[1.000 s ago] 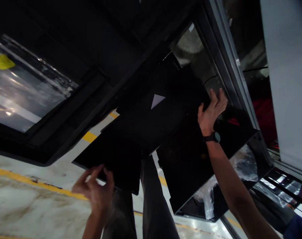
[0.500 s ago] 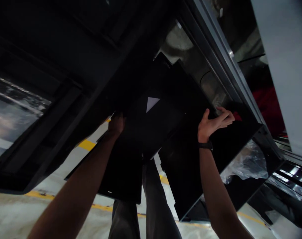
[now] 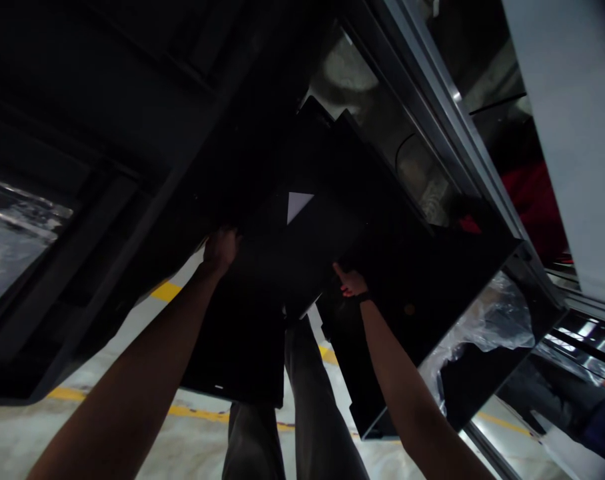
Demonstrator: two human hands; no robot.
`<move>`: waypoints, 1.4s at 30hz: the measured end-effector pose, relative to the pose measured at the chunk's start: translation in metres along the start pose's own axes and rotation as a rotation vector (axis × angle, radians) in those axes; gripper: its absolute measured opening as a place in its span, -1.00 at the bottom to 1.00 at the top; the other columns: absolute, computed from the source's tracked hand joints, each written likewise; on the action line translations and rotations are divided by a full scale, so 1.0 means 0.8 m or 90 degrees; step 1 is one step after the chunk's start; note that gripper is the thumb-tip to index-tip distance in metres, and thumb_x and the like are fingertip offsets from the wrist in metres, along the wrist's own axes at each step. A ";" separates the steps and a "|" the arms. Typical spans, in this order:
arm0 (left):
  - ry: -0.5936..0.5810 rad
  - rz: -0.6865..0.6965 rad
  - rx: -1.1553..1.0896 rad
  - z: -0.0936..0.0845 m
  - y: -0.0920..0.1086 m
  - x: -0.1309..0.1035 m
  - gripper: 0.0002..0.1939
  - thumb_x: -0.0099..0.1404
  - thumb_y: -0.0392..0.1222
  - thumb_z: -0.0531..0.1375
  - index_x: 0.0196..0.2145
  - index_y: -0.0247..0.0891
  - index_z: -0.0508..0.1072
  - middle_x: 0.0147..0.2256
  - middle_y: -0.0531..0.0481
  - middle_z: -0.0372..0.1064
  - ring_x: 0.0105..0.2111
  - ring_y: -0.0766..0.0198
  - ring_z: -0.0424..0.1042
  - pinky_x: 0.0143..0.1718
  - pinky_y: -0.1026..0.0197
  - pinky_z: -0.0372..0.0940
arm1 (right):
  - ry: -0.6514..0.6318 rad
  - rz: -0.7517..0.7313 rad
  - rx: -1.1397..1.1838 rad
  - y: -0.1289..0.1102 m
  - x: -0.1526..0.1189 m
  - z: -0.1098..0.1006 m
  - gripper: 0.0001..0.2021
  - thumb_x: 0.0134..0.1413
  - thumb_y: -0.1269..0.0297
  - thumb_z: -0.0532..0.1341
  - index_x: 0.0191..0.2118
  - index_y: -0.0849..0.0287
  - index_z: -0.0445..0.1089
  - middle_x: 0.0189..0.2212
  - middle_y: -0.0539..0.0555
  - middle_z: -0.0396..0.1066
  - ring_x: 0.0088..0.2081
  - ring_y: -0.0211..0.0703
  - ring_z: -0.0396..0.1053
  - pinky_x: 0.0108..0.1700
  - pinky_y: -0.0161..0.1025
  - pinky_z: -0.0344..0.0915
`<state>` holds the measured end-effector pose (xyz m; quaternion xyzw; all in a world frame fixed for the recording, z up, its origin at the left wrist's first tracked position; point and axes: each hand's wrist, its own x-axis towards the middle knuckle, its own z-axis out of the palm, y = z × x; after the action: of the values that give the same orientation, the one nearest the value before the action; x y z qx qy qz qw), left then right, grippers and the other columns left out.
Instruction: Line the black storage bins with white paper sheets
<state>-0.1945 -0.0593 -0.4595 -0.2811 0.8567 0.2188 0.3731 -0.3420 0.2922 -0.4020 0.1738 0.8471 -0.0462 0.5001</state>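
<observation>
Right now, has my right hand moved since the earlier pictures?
Yes: your right hand has moved left and down in view, away from the metal rail.

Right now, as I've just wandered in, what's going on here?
A person is reaching down with both bare hands to a dark panel bearing a pale triangle. The left grip is at the panel's left side; the right grip is near its lower right edge, thumb extended. It's too dark to tell how firmly either holds it. To the right, clear plastic sits in a dark box-like piece.
</observation>
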 end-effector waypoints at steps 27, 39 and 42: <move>0.084 -0.090 0.042 -0.155 0.068 -0.240 -0.56 0.55 -0.18 0.01 0.12 -0.44 0.57 -0.20 -0.42 0.62 -0.15 -0.28 0.66 -0.07 -0.15 0.53 | 0.046 -0.133 0.081 0.106 -0.225 -0.051 -0.76 0.54 0.22 0.11 0.01 0.24 0.45 -0.54 0.06 0.54 -0.40 0.02 0.66 -0.31 -0.27 0.42; 0.131 -0.103 -0.037 -0.105 0.052 -0.256 -0.50 0.61 -0.10 -0.01 0.32 -0.32 0.47 0.01 -0.44 0.62 -0.03 -0.25 0.64 0.01 -0.16 0.53 | -0.004 -0.129 0.056 0.125 -0.208 -0.036 -0.72 0.64 0.19 0.04 0.16 0.25 0.37 -0.26 0.11 0.61 -0.46 -0.19 0.60 -0.38 -0.33 0.43; 0.251 -0.050 -0.116 -0.092 0.052 -0.287 -0.43 0.57 -0.20 0.02 0.44 -0.40 0.32 0.31 -0.50 0.41 0.26 -0.26 0.48 0.26 -0.21 0.43 | -0.031 -0.158 0.018 0.127 -0.219 -0.050 -0.80 0.59 0.20 0.19 0.03 0.23 0.46 -0.31 0.05 0.58 -0.46 -0.26 0.53 -0.35 -0.32 0.47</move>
<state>-0.1299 0.0015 -0.2320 -0.3842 0.8781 0.2214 0.1796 -0.2639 0.3540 -0.2212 0.0732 0.8491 -0.1237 0.5083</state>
